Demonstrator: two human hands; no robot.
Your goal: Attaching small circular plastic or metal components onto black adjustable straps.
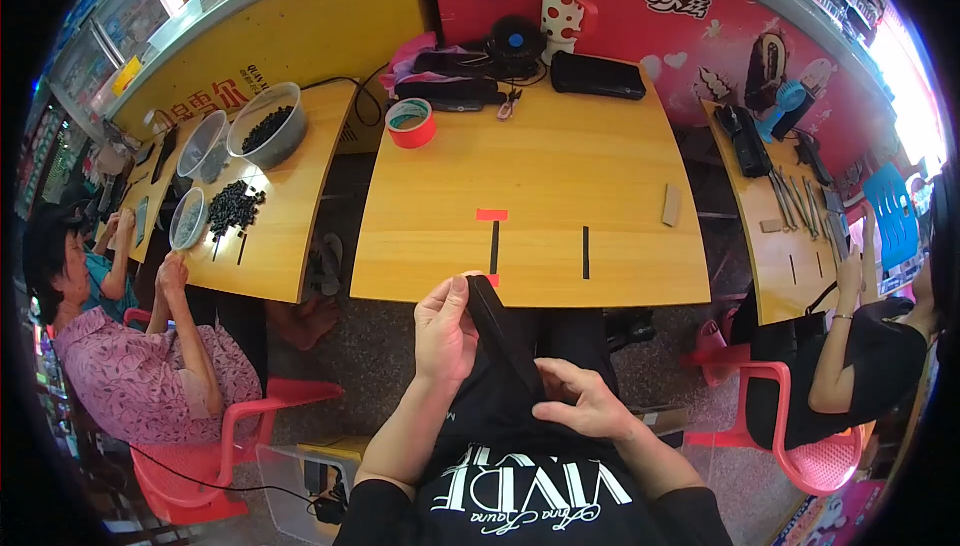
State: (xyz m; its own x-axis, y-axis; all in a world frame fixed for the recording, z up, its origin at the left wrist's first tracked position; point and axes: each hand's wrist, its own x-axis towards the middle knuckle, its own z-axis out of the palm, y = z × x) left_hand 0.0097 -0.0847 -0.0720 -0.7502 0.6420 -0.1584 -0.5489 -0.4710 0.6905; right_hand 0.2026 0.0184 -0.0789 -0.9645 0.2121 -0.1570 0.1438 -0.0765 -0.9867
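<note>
A long black fabric-like strap (pixel 500 331) slants across my lap, just off the near edge of the table. My left hand (pixel 447 334) pinches its upper end between thumb and fingers, close to the table edge. At the lower end, my right hand (pixel 585 401) has its thumb and fingers curled about the strap. The strap is dark against my black shirt, so its exact lower end is hard to make out. On the wooden table (pixel 430 236) in front of me are black strips of tape (pixel 586 252) and a short piece of red tape (pixel 492 215).
Red tape roll (pixel 410 124), black fan (pixel 515 43), black case (pixel 597 77), spotted tumbler (pixel 562 16) and tan block (pixel 671 205) stand on my table. At left, a person (pixel 150 356) sits by tubs (pixel 268 126) and black pieces (pixel 236 208). Another person (pixel 850 366) sits at right.
</note>
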